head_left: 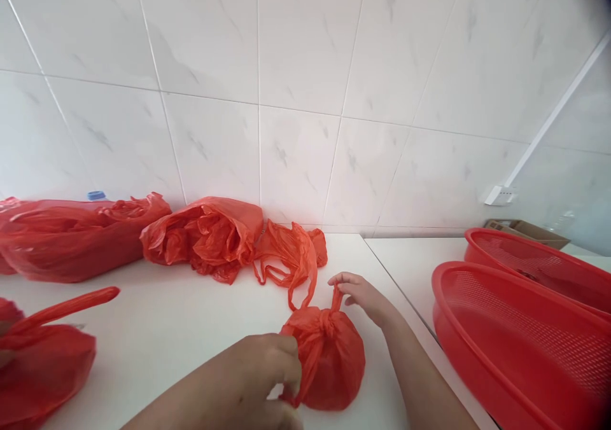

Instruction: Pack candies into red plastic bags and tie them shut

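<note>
A knotted red plastic bag (337, 369) sits on the white table, rounded by whatever it holds; its contents are hidden. The knot is at its top, with a handle loop pulled out to either side. My left hand (270, 369) is closed around the left loop, low beside the bag. With thumb and fingers, my right hand (360, 295) pinches the upright right loop just above the knot. Behind the bag, a crumpled empty-looking red bag (293, 252) lies with its loops trailing toward the knotted one.
Larger red bags stuffed with thin plastic, one a bundle (205, 233), lie along the tiled wall. At the left edge, another person's fingers (4, 357) touch a red bag (52, 366). Red mesh baskets (465, 328) stand right, near a cardboard box (539, 231). A wall socket (500, 194) sits above.
</note>
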`<act>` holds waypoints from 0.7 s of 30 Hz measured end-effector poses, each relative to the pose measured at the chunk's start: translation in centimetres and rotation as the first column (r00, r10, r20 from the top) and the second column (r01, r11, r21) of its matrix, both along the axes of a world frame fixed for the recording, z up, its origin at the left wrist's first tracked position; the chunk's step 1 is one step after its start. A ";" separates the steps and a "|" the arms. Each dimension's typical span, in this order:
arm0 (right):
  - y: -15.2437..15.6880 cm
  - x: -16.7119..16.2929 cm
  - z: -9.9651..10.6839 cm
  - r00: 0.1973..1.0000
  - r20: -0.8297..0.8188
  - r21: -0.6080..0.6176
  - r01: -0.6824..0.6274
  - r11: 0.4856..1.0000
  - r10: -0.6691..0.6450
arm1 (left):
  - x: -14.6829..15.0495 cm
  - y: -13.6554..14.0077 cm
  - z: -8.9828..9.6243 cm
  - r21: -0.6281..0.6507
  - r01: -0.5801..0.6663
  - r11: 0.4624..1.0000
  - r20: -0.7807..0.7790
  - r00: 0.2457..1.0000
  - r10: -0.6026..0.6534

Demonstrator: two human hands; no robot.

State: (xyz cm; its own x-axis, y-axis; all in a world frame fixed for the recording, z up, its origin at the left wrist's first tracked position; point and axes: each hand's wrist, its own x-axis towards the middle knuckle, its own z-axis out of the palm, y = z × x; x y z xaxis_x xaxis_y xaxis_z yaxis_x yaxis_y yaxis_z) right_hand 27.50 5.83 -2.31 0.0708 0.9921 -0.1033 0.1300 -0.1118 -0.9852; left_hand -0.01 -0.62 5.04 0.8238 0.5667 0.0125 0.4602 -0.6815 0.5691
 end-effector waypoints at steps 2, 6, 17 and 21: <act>0.2 1.1 -1.1 0.989 -0.148 -0.025 -0.033 0.999 0.029 | 0.7 0.3 -0.3 -0.063 -0.111 0.992 0.084 0.990 0.116; 1.3 3.2 -3.9 0.922 -0.362 -0.011 0.145 0.989 -0.139 | 3.2 1.5 -1.6 0.032 -0.236 0.971 0.211 0.951 0.224; 1.9 3.5 -5.2 0.908 -0.315 0.025 0.299 0.954 -0.277 | 1.4 1.8 -4.2 0.225 -0.035 0.974 -0.008 0.999 0.038; 2.0 2.1 -5.4 0.939 -0.159 0.035 0.315 0.949 -0.305 | -4.6 1.8 -1.5 0.210 -0.259 0.943 0.045 0.966 0.256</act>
